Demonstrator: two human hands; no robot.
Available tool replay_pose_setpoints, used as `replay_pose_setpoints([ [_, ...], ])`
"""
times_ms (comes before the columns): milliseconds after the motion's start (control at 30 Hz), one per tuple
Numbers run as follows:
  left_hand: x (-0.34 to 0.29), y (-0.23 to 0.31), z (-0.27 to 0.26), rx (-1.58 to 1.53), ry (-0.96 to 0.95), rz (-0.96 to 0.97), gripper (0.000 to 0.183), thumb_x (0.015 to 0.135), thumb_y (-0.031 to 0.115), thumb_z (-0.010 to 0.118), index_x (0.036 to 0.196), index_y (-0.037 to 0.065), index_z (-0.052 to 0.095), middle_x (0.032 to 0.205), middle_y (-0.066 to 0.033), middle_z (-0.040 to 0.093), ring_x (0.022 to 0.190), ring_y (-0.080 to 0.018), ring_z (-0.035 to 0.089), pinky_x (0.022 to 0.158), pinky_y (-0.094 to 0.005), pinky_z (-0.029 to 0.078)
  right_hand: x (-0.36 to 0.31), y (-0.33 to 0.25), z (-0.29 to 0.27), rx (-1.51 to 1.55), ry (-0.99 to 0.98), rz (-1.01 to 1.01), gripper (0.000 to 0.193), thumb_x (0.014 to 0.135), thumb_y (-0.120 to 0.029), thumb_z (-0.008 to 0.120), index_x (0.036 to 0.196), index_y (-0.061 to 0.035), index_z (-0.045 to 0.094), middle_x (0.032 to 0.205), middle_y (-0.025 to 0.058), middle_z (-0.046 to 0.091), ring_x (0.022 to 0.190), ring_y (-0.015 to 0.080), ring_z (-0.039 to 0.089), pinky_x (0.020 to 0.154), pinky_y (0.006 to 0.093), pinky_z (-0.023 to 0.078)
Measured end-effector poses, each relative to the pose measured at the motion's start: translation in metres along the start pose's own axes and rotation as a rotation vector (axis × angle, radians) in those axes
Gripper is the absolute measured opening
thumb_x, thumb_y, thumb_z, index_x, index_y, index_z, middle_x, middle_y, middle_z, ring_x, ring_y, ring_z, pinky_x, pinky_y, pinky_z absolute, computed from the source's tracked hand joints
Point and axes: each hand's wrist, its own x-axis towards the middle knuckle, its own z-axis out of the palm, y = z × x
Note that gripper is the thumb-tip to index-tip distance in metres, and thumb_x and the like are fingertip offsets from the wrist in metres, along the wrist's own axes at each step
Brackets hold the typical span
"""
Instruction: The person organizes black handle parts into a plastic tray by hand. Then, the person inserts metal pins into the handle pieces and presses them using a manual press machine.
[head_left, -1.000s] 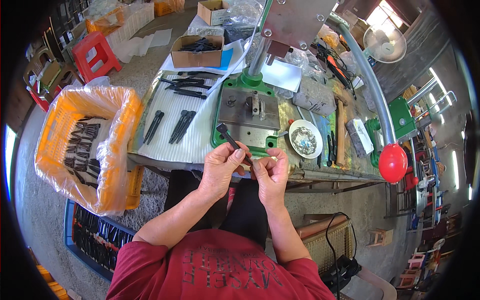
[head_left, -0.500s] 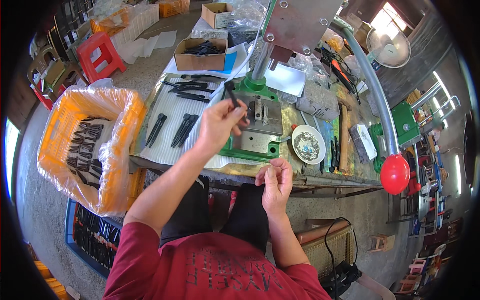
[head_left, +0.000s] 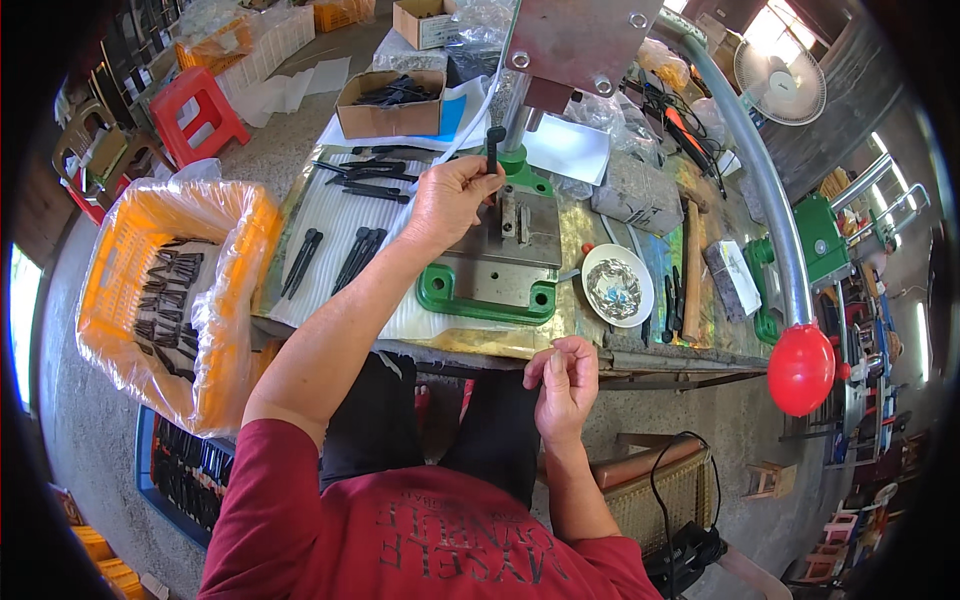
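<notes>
My left hand (head_left: 449, 208) pinches a slim black piece with a rounded head (head_left: 493, 146), held upright over the back left of the press's metal plate. That plate sits on the green press base (head_left: 480, 312) and carries a small metal fixture (head_left: 521, 220). My right hand (head_left: 566, 385) hovers at the table's front edge, fingers curled toward the thumb; whatever they may hold is too small to make out. Matching black pieces (head_left: 303, 262) lie in groups on white foam sheeting (head_left: 325, 215) left of the press. A white bowl (head_left: 646, 300) of tiny metal parts stands to its right.
The press lever's red knob (head_left: 801, 370) hangs at right. A plastic-lined orange crate (head_left: 262, 215) stands left, with black pieces inside. Behind the foam is a cardboard box (head_left: 390, 120) of black pieces. A hammer (head_left: 692, 275) and wrapped block (head_left: 637, 193) lie right.
My left hand has moved slightly away from me and turned the black piece upright. My right hand has shifted a little right and nearer to me. The press lever's knob appears slightly lower.
</notes>
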Motion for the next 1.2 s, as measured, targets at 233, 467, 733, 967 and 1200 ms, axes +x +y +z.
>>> replay_pose_setpoints([
  [233,0.0,0.003,0.002,0.113,-0.011,-0.02,0.014,0.078,0.011,0.055,0.09,0.004,0.059,0.07,0.0004,0.057,0.064,-0.0057,0.054,0.042,-0.0163,0.041,0.0,0.003,-0.003,0.033,0.003,-0.003,0.017,0.084,-0.011,0.047,0.097,-0.0032,0.04,0.065,0.0062,0.05,0.055,0.0095,0.046,0.05,0.0202,0.039],
  [467,-0.002,0.003,0.005,0.144,0.039,0.009,0.015,0.076,0.013,0.058,0.088,0.005,0.061,0.056,-0.0023,0.052,0.051,-0.0048,0.046,0.046,-0.0228,0.043,-0.002,0.002,-0.005,0.04,0.017,0.007,0.016,0.083,-0.011,0.047,0.096,-0.0033,0.041,0.065,0.0065,0.05,0.055,0.0096,0.046,0.05,0.0202,0.039],
  [733,0.0,0.002,0.006,0.364,-0.001,0.27,0.013,0.076,0.008,0.056,0.086,0.001,0.058,0.063,-0.0062,0.056,0.056,-0.0062,0.044,0.054,-0.0219,0.039,0.005,-0.009,-0.008,-0.033,0.105,-0.065,0.017,0.083,-0.013,0.047,0.095,-0.0027,0.041,0.061,0.0072,0.048,0.052,0.0113,0.044,0.046,0.0217,0.035],
  [967,-0.001,0.005,0.005,0.36,0.015,0.276,0.012,0.073,0.009,0.058,0.082,0.0,0.057,0.067,-0.013,0.055,0.057,-0.0153,0.05,0.057,-0.0259,0.04,0.028,-0.041,-0.021,-0.024,0.167,-0.288,0.012,0.083,-0.008,0.043,0.093,-0.0021,0.042,0.065,0.0082,0.049,0.052,0.0113,0.044,0.045,0.0211,0.036],
  [1200,-0.002,0.004,0.008,0.301,0.01,0.277,0.011,0.071,0.012,0.057,0.075,0.002,0.055,0.073,-0.0159,0.054,0.07,-0.0342,0.052,0.06,-0.0366,0.041,0.058,-0.11,-0.012,-0.138,0.209,-0.691,0.028,0.085,-0.027,0.042,0.099,-0.0022,0.043,0.084,0.0093,0.051,0.062,0.0132,0.046,0.052,0.0224,0.035],
])
